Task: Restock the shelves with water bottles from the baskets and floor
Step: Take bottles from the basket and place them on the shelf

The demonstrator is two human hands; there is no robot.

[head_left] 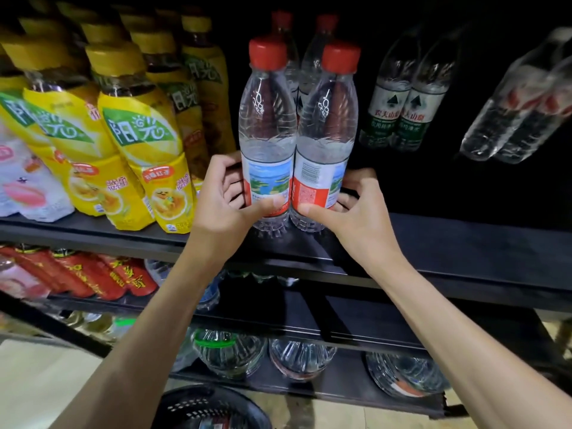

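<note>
On the shelf [433,243] between your hands, two red-capped water bottles [267,134] stand touching.
Your left hand [223,202] and right hand [359,212] each grip one; yellow bottles [139,144] beyond the left read 阳光.

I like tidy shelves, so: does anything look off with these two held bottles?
Only a small thing: the right bottle shows its barcode side, while the left bottle shows its picture label. Both stand upright; no spill or damage shows.
</note>
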